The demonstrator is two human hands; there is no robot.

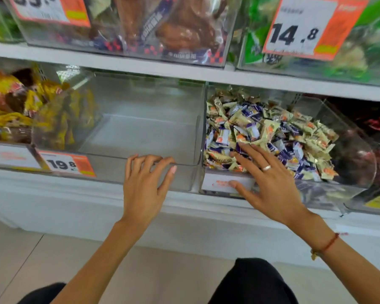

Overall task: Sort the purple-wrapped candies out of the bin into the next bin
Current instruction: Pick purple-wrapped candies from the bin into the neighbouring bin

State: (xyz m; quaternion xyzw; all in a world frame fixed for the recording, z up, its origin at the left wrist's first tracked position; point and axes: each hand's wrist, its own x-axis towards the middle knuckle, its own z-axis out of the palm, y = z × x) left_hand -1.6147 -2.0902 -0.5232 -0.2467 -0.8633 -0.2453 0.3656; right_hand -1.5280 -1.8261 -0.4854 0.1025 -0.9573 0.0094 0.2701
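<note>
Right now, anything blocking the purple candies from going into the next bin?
Only the clear wall between the bins; candies must be lifted over it. The empty bin is open on top. The left hand rests on its front rim, and the right hand lies on the candy pile.

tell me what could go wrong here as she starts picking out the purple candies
1. The purple candies lie mixed and half buried among the beige candies, so the right hand, fingers spread flat on the heap, may scoop up both.
2. The heap rises near the candy bin front lip, so raking could spill pieces onto the floor.
3. The left hand rests on the empty bin rim, partly blocking drops.
</note>
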